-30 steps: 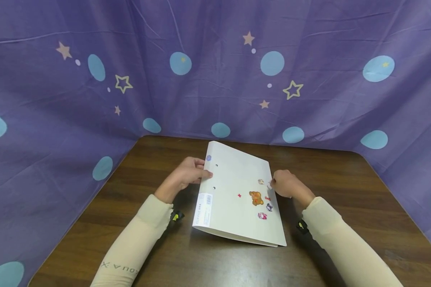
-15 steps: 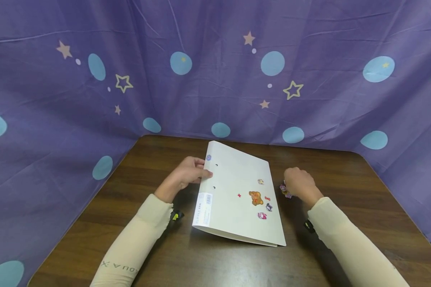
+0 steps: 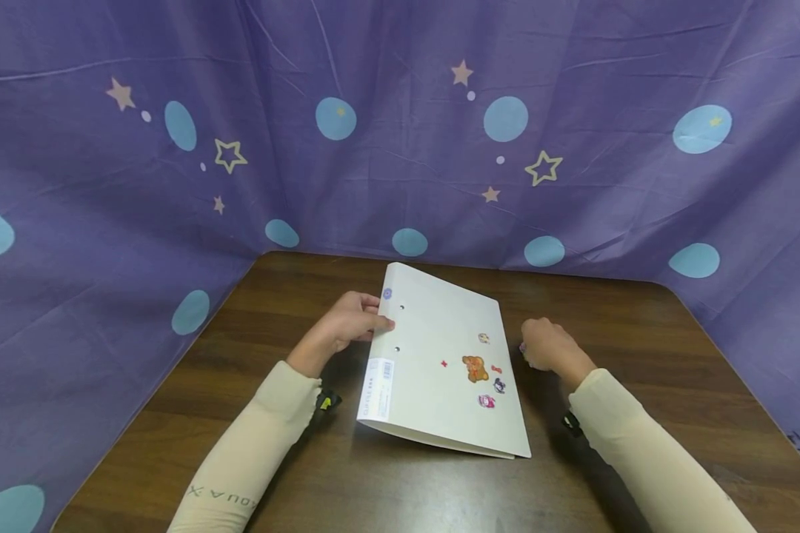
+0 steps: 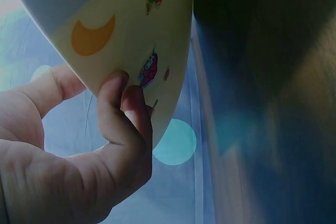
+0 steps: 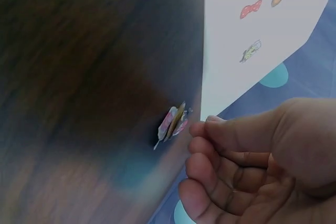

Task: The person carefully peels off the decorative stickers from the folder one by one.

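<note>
A white file folder (image 3: 433,318) lies slanted on the table, its near edge bowed slightly apart, with small cartoon stickers and a brown bear sticker (image 3: 475,369) on its cover. At the spine, my left hand (image 3: 347,320) grips the folder, thumb on top and fingers underneath. From below, the left wrist view shows an orange crescent (image 4: 93,36) and more stickers. To the right of the folder is my right hand (image 3: 547,346), fingers loosely curled. Just past its fingertips, a small stack of cut-out stickers (image 5: 173,123) sits on the table, apart from them.
The dark wooden table (image 3: 640,355) reaches back to a purple curtain (image 3: 400,148) with stars and blue spots, which also hangs along both sides. A printed label (image 3: 377,389) is at the spine's near end.
My right hand has moved right, off the folder's edge, then slightly back left beside the sticker stack. The white piece under its fingers at the folder edge no longer shows there. Left hand and folder stay put.
</note>
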`<state>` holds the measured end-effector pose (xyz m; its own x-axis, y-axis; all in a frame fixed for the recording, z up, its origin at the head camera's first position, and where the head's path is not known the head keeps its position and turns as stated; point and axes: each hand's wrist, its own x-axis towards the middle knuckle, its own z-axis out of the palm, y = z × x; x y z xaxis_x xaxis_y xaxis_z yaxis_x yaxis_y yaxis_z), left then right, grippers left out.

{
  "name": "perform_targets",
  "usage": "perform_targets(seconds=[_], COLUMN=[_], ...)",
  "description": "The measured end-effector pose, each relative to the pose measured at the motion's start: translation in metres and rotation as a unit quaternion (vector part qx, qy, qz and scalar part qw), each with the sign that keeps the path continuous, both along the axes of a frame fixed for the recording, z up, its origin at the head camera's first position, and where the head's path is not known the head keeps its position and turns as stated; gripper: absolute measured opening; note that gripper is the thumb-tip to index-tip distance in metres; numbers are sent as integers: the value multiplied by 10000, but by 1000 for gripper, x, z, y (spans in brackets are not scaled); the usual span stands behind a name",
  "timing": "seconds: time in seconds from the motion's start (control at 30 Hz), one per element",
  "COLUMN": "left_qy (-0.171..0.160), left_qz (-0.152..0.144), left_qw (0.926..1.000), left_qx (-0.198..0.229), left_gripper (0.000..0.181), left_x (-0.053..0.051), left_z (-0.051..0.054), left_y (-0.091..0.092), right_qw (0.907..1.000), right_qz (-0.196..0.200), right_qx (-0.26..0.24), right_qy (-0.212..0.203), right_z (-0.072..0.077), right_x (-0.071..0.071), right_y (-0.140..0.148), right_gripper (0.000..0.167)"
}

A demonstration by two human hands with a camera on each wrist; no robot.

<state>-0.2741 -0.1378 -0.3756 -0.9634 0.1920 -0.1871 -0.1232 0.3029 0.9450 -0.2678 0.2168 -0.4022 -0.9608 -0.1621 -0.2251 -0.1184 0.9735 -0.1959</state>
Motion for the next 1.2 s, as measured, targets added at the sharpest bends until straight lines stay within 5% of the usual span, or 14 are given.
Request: perform_targets(seconds=[0.4, 0.63, 0.87, 1.2], left_qy=[-45, -44, -52, -73], left_qz=[15, 27, 29, 56], left_qw=[10000, 10000, 10000, 9999], left_qx=[36, -52, -59, -81], left_gripper=[52, 52, 52, 53], left_x=[1, 1, 1, 0], left_z=[1, 2, 2, 2], left_y=[1, 0, 1, 0], right_qw=[9957, 9838, 9749, 9809], right_qz=[144, 906, 1495, 1502], right_qx=[-695, -1097, -1291, -928], right_qy=[599, 1092, 1028, 817], right_z=[3, -1, -7, -4], right_x=[1, -7, -13, -17], right_y=[-14, -22, -27, -36], right_gripper=[14, 18, 25, 13])
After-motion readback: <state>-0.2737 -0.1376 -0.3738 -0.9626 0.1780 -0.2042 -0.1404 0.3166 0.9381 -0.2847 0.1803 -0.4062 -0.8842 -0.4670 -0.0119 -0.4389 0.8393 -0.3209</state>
